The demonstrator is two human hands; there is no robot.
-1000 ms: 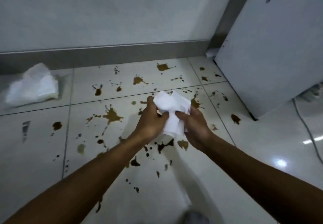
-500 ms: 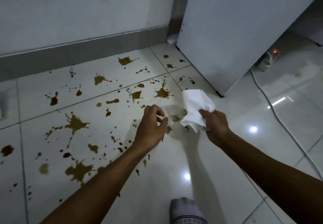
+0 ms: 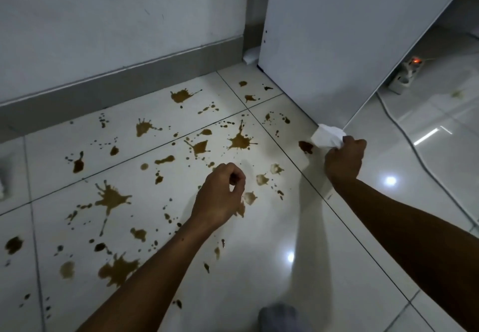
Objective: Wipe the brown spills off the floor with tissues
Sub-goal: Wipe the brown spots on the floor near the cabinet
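A white door (image 3: 337, 46) stands open by the grey wall (image 3: 103, 20); a power strip (image 3: 404, 77) and cord (image 3: 414, 155) lie behind it; a grey sock (image 3: 278, 317) shows below; the right hand (image 3: 343, 159) grips a crumpled white tissue (image 3: 327, 137) near the door's bottom corner; the left hand (image 3: 220, 198) is curled, holding nothing; brown spills (image 3: 111, 198) dot the shiny floor (image 3: 259, 267) tiles.
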